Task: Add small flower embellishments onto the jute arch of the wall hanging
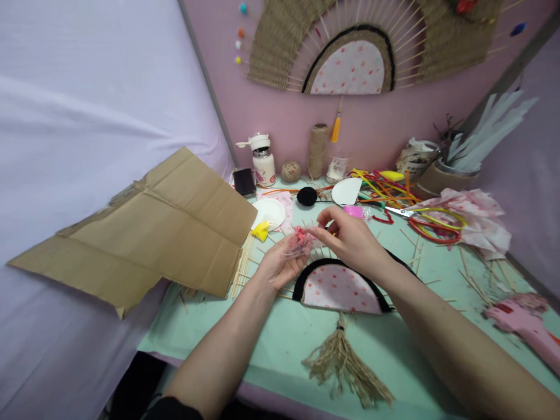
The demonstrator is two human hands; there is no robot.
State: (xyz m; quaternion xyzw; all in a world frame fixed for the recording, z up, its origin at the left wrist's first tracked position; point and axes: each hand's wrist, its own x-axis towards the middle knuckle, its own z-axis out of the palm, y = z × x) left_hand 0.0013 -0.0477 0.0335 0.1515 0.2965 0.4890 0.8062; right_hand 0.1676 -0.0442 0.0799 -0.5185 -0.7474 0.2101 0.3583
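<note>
The left hand lies palm up, fingers loosely curled, cradling a small pink object, possibly a pom-pom; blur prevents identification. The right hand pinches the same object between thumb and forefinger. Both hands are above the mint table, just behind the half-round fabric piece with jute tassel.

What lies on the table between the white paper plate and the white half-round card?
In the head view, a black pom-pom lies between the plate and the card, with a strip of spotted pink cloth beside the plate.
</note>
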